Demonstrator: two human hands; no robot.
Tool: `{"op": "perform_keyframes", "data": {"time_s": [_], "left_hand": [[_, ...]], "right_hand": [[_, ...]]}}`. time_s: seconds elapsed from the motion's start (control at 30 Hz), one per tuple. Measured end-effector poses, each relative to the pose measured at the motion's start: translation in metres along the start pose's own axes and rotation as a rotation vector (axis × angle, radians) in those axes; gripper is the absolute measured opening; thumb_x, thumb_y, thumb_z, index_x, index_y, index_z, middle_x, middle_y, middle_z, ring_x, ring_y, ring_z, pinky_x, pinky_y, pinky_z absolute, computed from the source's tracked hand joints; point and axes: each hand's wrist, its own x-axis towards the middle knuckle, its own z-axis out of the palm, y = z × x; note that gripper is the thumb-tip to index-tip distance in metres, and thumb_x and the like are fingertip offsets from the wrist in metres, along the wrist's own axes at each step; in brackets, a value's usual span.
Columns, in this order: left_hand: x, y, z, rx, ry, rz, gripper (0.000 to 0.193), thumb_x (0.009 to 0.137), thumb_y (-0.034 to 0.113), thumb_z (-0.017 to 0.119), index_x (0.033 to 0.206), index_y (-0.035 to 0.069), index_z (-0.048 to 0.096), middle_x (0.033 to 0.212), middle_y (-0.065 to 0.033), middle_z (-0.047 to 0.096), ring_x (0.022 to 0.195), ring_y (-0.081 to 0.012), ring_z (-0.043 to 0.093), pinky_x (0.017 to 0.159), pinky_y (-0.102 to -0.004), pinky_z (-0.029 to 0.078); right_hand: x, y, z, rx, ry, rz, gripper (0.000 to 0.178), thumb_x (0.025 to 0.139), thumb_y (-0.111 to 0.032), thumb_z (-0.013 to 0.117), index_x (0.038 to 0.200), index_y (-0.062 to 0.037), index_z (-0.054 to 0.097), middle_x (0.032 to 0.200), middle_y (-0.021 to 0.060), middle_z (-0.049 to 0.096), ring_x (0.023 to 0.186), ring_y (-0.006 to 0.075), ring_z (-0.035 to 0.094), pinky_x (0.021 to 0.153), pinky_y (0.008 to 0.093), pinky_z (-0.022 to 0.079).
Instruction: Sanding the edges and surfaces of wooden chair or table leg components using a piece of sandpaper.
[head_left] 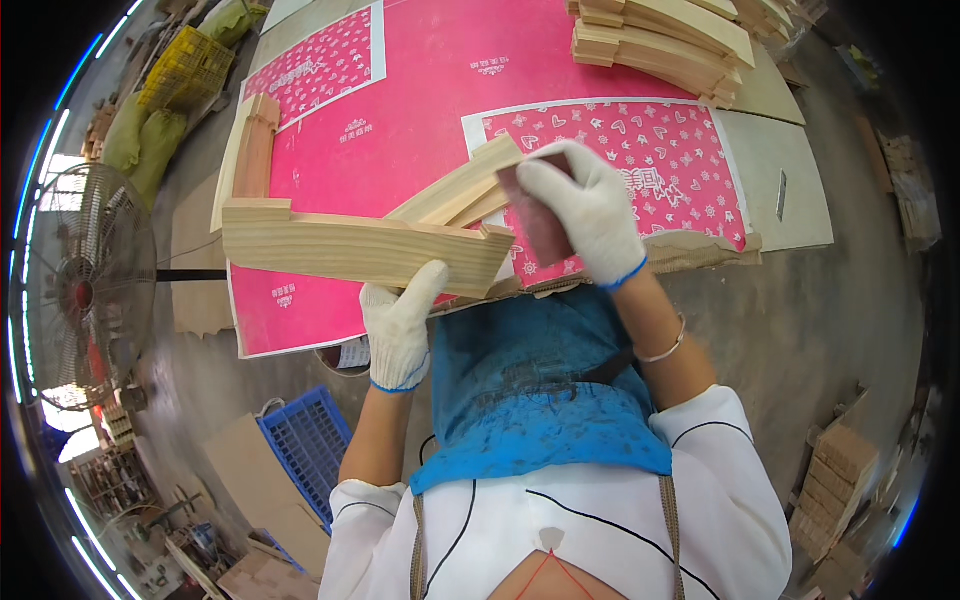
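Note:
A pale notched wooden piece (340,243) with a slight curve lies across my front at the table's near side. My gloved left hand (402,325) grips it from below near its right part, thumb over the face. In my gloved right hand (592,205) is a reddish-brown sheet of sandpaper (540,215), pinched by the thumb and fingers just right of the wood's end. Behind the held piece another wooden piece (465,190) slants up to the right. My right fingertips are partly hidden by the sheet.
Pink printed sheeting (420,80) covers the table. Stacked wooden pieces (660,45) stand at the far right, and more wood (250,150) lies at the left. A utility knife (781,195) rests on the right edge. A fan (85,290) stands left; a blue crate (305,440) sits below.

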Motion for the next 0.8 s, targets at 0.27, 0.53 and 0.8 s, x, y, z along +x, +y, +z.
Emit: {"op": "perform_keyframes", "data": {"time_s": [0.27, 0.53, 0.8], "left_hand": [[-0.001, 0.013, -0.001, -0.061, -0.083, 0.024, 0.033, 0.086, 0.009, 0.070, 0.115, -0.004, 0.061, 0.107, -0.0089, 0.066, 0.095, -0.0154, 0.061, 0.086, -0.0316, 0.050], [0.009, 0.000, 0.006, -0.277, -0.045, -0.052, 0.045, 0.092, 0.014, 0.066, 0.129, -0.003, 0.049, 0.121, -0.0126, 0.060, 0.111, -0.0219, 0.059, 0.102, -0.0406, 0.044], [0.013, 0.004, -0.001, -0.145, -0.083, -0.046, 0.044, 0.087, 0.011, 0.071, 0.125, -0.003, 0.051, 0.114, -0.0120, 0.064, 0.105, -0.0186, 0.061, 0.094, -0.0341, 0.048]], "right_hand": [[0.013, 0.040, -0.013, -0.368, 0.058, 0.025, 0.022, 0.089, -0.022, 0.064, 0.095, -0.0012, 0.068, 0.085, 0.0107, 0.070, 0.080, 0.0131, 0.065, 0.073, 0.0297, 0.051], [-0.017, 0.000, 0.026, -0.465, -0.013, -0.422, 0.016, 0.090, -0.018, 0.066, 0.089, -0.0025, 0.067, 0.078, 0.0115, 0.069, 0.070, 0.0153, 0.067, 0.066, 0.0280, 0.052], [0.028, 0.009, -0.006, -0.185, 0.130, -0.092, 0.024, 0.089, -0.024, 0.067, 0.094, -0.0002, 0.069, 0.084, 0.0094, 0.071, 0.078, 0.0120, 0.064, 0.071, 0.0300, 0.051]]}}
